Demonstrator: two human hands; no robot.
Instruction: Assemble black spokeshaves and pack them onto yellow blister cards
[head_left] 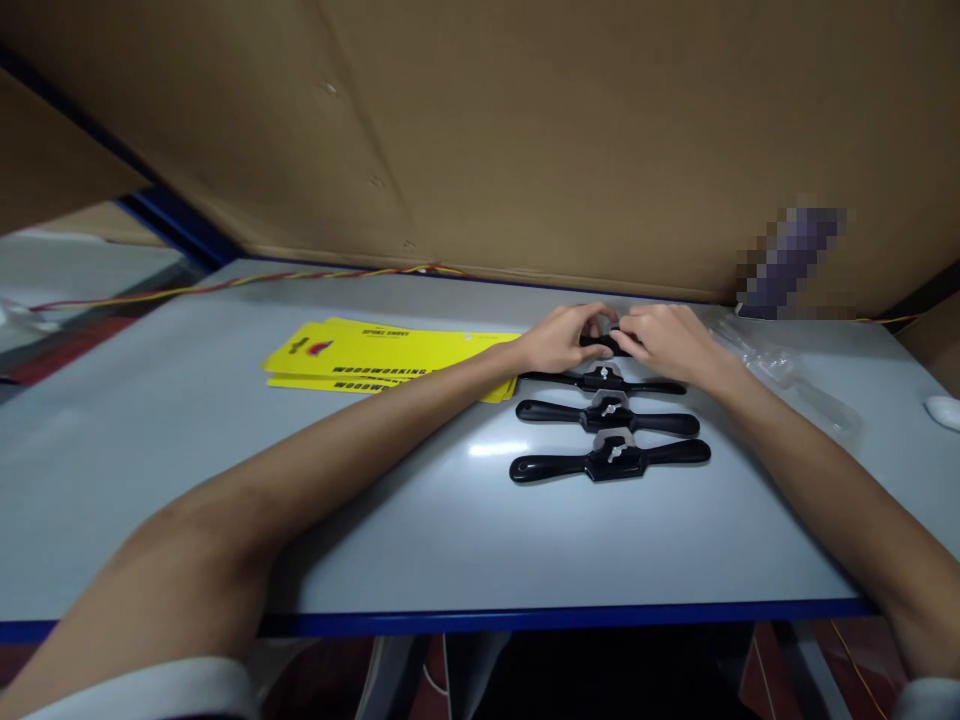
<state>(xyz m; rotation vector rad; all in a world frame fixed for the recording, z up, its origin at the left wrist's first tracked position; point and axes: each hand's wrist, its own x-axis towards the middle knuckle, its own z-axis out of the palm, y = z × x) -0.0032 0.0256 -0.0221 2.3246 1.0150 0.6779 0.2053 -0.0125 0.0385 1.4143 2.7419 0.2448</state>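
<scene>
White sleeve (176, 690) at lower left sits closest to the camera, its forearm (360, 455) reaching forward across the grey table (420, 540) to the grip. Left hand (561, 338): thumb and fingers bent around a black tool (598, 343), which lies between them just above the tabletop or on it — contact with the surface cannot be told. Right hand (664, 335): thumb and fingertips bunched together at the same tool, directly beside the left fingers; what they pinch, if anything, is hidden and cannot be told.

Three similar tools lie in a row on the near side of the grip, handles pointing left and right: the first (602, 379) just below the hands, the second (609, 414) beyond that, the third (615, 462) farthest from the grip. The second and third each show a pale metal plate and a small silver fitting at mid-body.

Left of the grip, partly behind the forearm, yellow cards (397, 350) lie overlapped, printed "SPOKE SHAVE" and "WOODWORKING". Right of the grip, clear plastic packaging (825, 412) rests behind the right forearm (810, 470); farther right, a white rounded object (945, 411). Behind the grip — a brown panel (540, 140).
</scene>
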